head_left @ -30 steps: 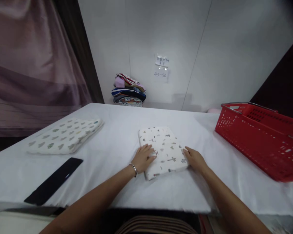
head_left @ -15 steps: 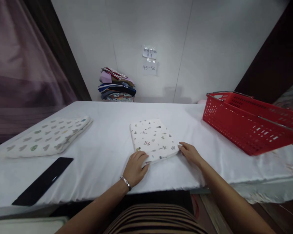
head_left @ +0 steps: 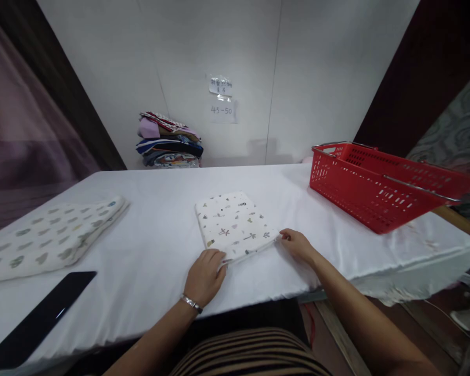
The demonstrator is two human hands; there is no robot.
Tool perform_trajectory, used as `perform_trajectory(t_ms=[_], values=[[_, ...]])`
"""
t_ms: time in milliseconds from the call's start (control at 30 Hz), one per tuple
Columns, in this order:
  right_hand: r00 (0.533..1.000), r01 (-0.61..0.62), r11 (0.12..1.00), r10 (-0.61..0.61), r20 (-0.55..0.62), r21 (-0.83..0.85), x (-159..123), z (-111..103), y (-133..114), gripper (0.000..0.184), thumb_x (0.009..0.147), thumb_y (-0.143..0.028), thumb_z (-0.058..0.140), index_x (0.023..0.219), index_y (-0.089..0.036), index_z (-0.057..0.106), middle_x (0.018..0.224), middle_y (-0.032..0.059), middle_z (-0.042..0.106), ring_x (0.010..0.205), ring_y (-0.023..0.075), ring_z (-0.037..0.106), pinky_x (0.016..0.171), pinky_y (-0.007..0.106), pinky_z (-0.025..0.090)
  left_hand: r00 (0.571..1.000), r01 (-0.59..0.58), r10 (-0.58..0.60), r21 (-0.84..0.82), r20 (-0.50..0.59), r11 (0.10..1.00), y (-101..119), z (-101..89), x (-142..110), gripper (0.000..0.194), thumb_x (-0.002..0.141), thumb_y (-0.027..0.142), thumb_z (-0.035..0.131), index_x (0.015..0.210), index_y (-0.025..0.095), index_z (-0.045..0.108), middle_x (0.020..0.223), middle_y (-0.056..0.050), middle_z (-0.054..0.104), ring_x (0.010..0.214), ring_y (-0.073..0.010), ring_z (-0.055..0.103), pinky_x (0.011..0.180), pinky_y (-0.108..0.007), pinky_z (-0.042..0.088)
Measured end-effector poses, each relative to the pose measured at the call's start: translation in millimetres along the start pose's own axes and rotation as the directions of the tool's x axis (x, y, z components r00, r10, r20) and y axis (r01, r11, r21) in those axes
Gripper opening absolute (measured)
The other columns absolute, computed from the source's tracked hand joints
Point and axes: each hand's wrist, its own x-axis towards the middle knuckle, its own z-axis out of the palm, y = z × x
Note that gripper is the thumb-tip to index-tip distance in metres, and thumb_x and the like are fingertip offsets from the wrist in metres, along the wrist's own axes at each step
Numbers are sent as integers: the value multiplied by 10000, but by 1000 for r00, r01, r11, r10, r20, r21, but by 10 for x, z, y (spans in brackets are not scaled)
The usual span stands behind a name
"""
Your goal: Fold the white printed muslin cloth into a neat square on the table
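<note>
A folded white cloth printed with small palm trees and other motifs lies flat on the white-covered table in front of me. My left hand, with a bracelet at the wrist, has its fingers closed on the near left corner of the cloth. At the near right corner, my right hand pinches the edge between thumb and fingers. The near edge runs between both hands and looks slightly raised.
To the left lies another folded white cloth with a cloud-like print, and a flat black object is nearer me. A red basket stands at the right. Several folded fabrics are stacked at the back by the wall.
The camera view has turned a little to the right, so everything appears shifted left. Both hands keep hold of the cloth's near corners, and the cloth looks about the same.
</note>
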Motion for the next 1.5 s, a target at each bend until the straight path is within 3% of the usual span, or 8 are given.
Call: perform_trajectory(t_ms=[100,267,467,633,900,1267,1400,1500], values=[[991,115,977,-126,-47,-181,-68,62,-34,203,732,-356,544,816,-187,620,827,37,603,750,156,530,680,254,378,1000,9,-9,12,0,1000,1,14,-10,227,776,184,498,1002,176,517,982,-69,543,949,-207,483,818,-348,447],[985,133,964,-153,-75,-229,-61,140,-98,162,765,-291,480,736,-184,598,794,26,590,737,145,512,657,234,348,999,31,-31,7,14,999,1,14,-9,232,768,179,492,998,186,521,981,-61,547,952,-207,484,806,-345,458],[993,107,987,-112,-30,-121,1,156,-65,179,747,-317,485,757,-199,620,726,-1,603,677,143,519,588,226,326,998,58,-57,-11,13,998,-18,33,-21,274,762,183,484,1032,195,529,1012,-67,548,964,-211,497,787,-348,473],[997,83,984,-81,19,-157,12,141,-85,144,685,-329,569,712,-193,609,678,-8,596,624,131,506,541,217,300,998,54,-54,-15,17,998,-44,62,-20,310,757,178,486,1063,191,531,1027,-72,540,976,-214,493,804,-356,476],[999,33,994,-28,44,-105,79,124,-40,161,719,-319,529,741,-205,641,707,-8,636,666,141,540,560,213,320,998,44,-44,-1,35,999,-61,80,-17,303,759,168,482,1057,181,536,1022,-73,533,979,-215,478,803,-360,480],[995,-69,989,59,-81,-133,73,62,34,142,709,-251,513,689,-202,645,709,5,647,673,150,555,595,237,358,996,46,-48,21,75,999,-45,54,-10,333,729,129,469,1048,194,542,1013,-66,551,974,-213,490,823,-362,470],[981,52,994,-69,-182,-97,38,-20,-90,235,792,-259,428,807,-199,654,810,39,653,760,174,577,688,274,418,997,27,-30,47,66,999,-36,52,-7,351,717,130,472,1056,188,547,1033,-82,567,981,-232,507,846,-400,452],[912,258,955,-291,-291,-147,-22,-12,-350,336,862,-306,349,1073,-202,589,1060,80,602,968,200,542,836,323,413,999,-11,7,88,51,996,-11,59,-12,404,729,117,449,1120,186,525,1169,-92,538,1096,-253,465,901,-441,411]])
